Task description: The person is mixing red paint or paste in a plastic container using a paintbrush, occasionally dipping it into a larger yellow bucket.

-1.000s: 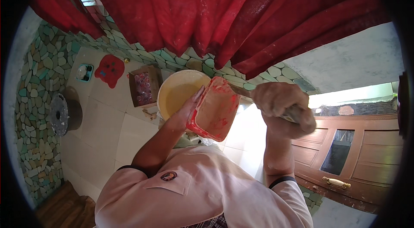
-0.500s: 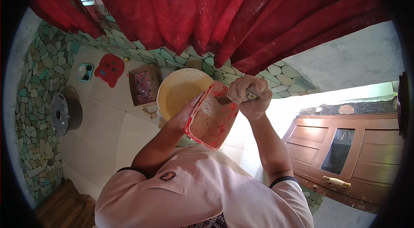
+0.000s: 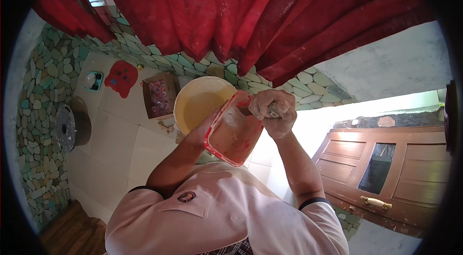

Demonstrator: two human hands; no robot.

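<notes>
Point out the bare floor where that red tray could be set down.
Free: the pale tiles between the round metal thing and the yellow bucket, running down toward the wooden step. Crowded: along the pebble wall, where a red mat, a box of small bottles and the bucket stand together.

One tray (image 3: 235, 134), one bucket (image 3: 195, 105)

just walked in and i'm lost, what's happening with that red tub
A person holds a red-rimmed plastic tub tilted over a pale yellow bucket on the tiled floor. The left hand grips the tub's side; the right hand clasps a tool handle at the tub's top edge. The tub's inside is coated with pale paste. Red curtains hang behind.
</notes>
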